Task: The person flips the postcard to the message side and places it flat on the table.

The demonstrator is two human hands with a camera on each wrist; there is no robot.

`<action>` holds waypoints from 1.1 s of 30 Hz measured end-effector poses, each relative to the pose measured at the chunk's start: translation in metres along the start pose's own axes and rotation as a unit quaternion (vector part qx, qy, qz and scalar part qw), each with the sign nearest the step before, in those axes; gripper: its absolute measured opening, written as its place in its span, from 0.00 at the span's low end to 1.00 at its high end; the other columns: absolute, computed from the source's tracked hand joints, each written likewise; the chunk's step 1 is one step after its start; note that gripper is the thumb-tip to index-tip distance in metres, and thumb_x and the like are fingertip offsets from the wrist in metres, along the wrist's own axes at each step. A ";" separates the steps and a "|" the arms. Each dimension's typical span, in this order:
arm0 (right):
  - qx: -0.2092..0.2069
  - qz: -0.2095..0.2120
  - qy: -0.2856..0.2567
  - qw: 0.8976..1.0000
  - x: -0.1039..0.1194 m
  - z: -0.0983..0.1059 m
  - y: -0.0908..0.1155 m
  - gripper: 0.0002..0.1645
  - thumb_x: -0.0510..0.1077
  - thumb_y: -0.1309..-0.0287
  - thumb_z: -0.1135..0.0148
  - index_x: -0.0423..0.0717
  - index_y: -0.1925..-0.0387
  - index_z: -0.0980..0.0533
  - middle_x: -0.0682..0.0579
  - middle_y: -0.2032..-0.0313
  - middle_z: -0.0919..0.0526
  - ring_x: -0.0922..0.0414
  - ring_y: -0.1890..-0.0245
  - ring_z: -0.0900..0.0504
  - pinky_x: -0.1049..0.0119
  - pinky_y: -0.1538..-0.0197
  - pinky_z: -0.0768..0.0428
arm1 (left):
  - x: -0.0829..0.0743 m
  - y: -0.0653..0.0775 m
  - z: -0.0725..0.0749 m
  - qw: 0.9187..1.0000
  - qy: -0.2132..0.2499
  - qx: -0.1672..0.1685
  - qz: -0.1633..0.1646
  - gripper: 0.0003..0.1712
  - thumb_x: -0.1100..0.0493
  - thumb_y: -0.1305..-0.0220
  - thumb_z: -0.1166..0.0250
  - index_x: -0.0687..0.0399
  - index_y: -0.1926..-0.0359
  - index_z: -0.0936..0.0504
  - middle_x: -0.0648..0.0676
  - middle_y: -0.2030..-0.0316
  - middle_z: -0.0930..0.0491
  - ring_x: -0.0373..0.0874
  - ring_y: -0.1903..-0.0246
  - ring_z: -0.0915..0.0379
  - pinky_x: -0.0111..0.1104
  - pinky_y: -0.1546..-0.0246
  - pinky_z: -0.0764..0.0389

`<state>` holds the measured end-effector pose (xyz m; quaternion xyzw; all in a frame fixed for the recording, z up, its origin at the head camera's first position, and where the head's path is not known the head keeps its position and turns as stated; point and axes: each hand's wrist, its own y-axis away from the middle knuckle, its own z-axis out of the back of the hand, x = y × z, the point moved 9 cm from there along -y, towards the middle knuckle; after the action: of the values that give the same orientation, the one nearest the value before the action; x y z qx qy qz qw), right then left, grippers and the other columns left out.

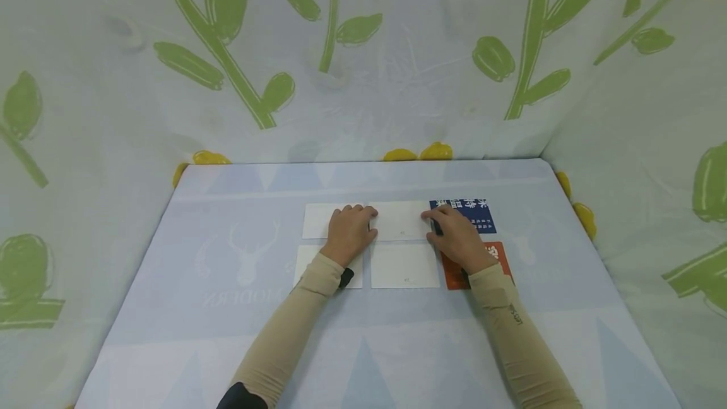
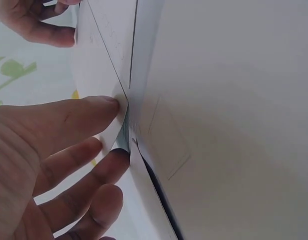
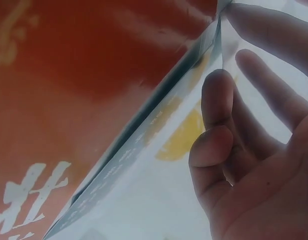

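Note:
Between the two hands lies the upper middle white card (image 1: 400,219), small print near its lower edge. My left hand (image 1: 349,232) pinches it by its left edge; the left wrist view shows the thumb (image 2: 96,111) on its face and fingers behind. At the opposite edge my right hand (image 1: 457,238) pinches it, its fingertips near a corner in the right wrist view. Under my right hand and wrist lie parts of a blue card (image 1: 479,214) with white characters and an orange-red card (image 1: 454,276). My left hand partly hides the upper left white card (image 1: 318,221).
Below the held card is another white card (image 1: 405,265), with a further lower left white card (image 1: 307,260) partly under my left wrist. The cards form two rows on a pale patterned tabletop (image 1: 238,308). Flower-printed cloth (image 1: 409,93) surrounds the table's back and sides.

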<state>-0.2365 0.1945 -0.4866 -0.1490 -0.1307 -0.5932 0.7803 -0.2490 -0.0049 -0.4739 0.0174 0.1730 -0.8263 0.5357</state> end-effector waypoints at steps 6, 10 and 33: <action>0.007 -0.013 -0.006 1.000 -0.001 -0.001 0.001 0.27 0.39 0.44 0.25 0.46 0.42 0.20 0.42 0.42 0.21 0.44 0.41 0.22 0.47 0.39 0.24 | -0.001 0.001 0.001 1.000 0.010 0.003 -0.001 0.19 0.55 0.43 0.23 0.49 0.50 0.12 0.53 0.58 0.12 0.49 0.65 0.19 0.41 0.65 0.22; 0.014 -0.021 -0.007 1.000 -0.002 -0.002 0.002 0.27 0.40 0.43 0.26 0.46 0.41 0.20 0.42 0.41 0.21 0.43 0.39 0.23 0.46 0.38 0.25 | -0.002 0.001 0.002 1.000 0.021 0.002 0.000 0.19 0.56 0.44 0.23 0.49 0.50 0.12 0.54 0.56 0.14 0.50 0.63 0.18 0.41 0.64 0.22; 0.009 -0.022 -0.022 0.999 -0.006 -0.001 0.003 0.26 0.42 0.40 0.27 0.48 0.40 0.21 0.44 0.41 0.20 0.45 0.41 0.22 0.47 0.40 0.23 | -0.003 -0.001 0.002 1.000 0.028 -0.004 -0.008 0.15 0.56 0.41 0.25 0.49 0.52 0.11 0.53 0.59 0.13 0.49 0.66 0.19 0.41 0.65 0.22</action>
<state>-0.2348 0.1999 -0.4901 -0.1522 -0.1569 -0.6053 0.7654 -0.2486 -0.0028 -0.4709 0.0370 0.1919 -0.8292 0.5237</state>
